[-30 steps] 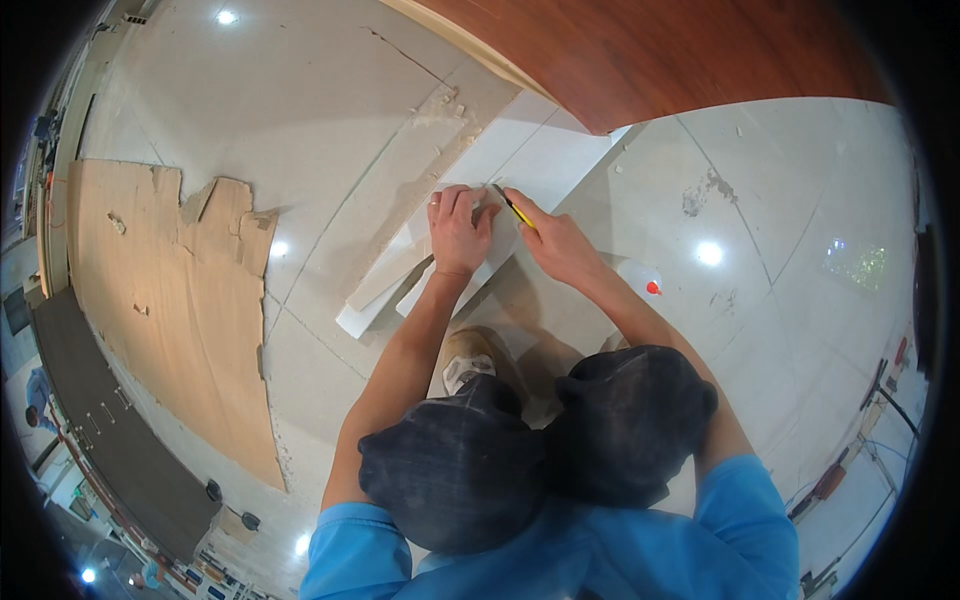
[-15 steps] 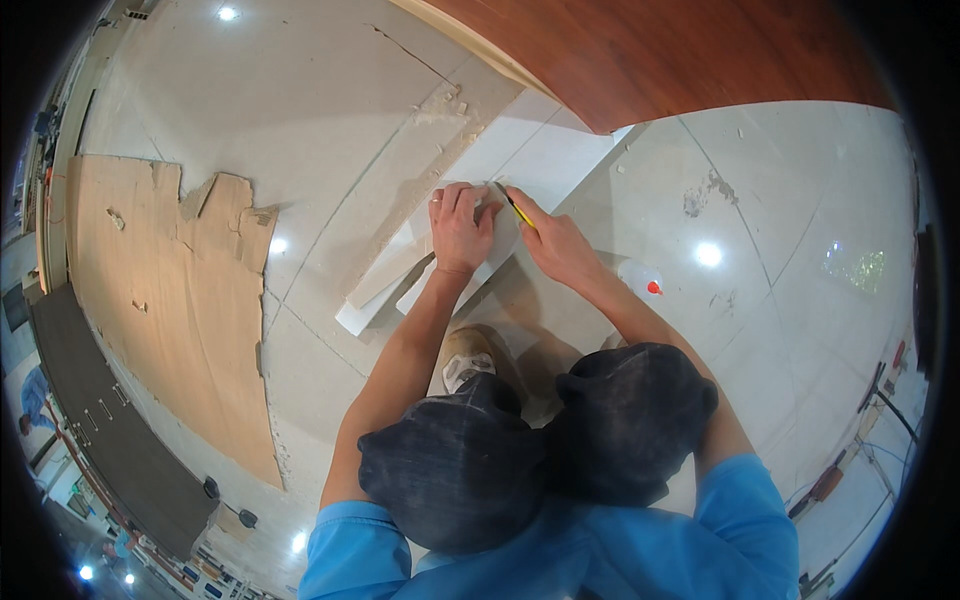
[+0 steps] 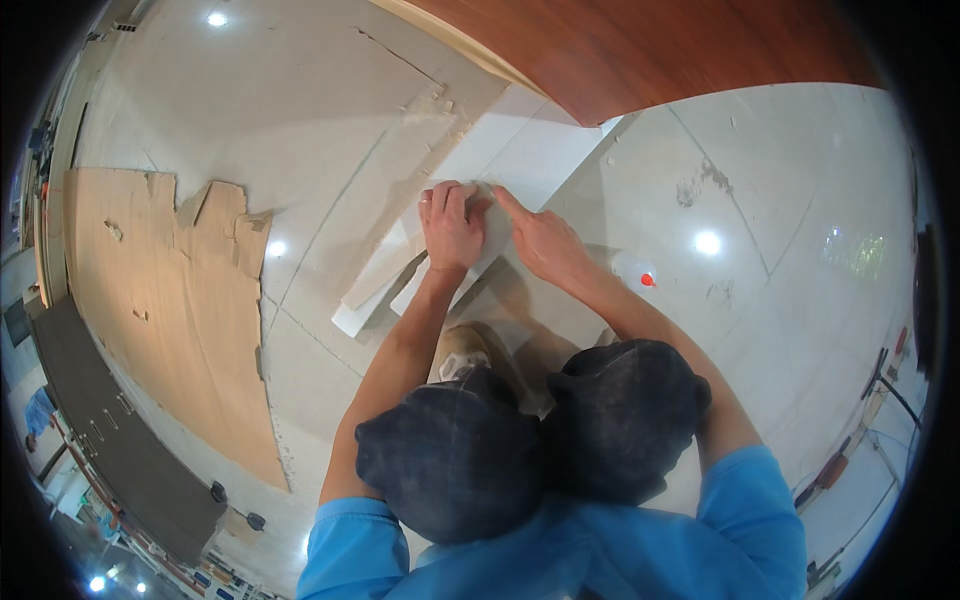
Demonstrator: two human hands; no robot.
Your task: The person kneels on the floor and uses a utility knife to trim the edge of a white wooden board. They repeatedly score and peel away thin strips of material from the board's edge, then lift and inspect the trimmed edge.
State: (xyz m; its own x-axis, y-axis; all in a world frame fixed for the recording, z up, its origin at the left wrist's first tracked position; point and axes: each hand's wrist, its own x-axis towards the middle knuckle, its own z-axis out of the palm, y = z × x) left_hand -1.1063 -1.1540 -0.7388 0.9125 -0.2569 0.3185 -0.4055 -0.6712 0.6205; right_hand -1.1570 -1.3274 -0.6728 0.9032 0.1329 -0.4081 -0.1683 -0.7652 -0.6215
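I crouch over white board pieces on a pale tiled floor. My left hand (image 3: 452,228) lies palm down on a white strip (image 3: 440,275), with its fingertips at the edge of a larger white panel (image 3: 520,150). My right hand (image 3: 540,242) rests just to the right of it. Its forefinger stretches along the panel toward my left fingers. No tool shows in my right hand from this angle. My knees in dark trousers (image 3: 530,440) are below the hands.
A second narrow white strip (image 3: 375,290) lies left of my left hand. Torn brown cardboard (image 3: 160,300) covers the floor at left, beside a dark mat (image 3: 110,440). A red-brown wooden surface (image 3: 650,50) curves across the top. A small clear bottle with a red cap (image 3: 640,278) stands at right.
A yellow tool showed at my right fingertips before and is now out of sight. My right forefinger has stretched closer to my left hand. My left hand has barely moved.
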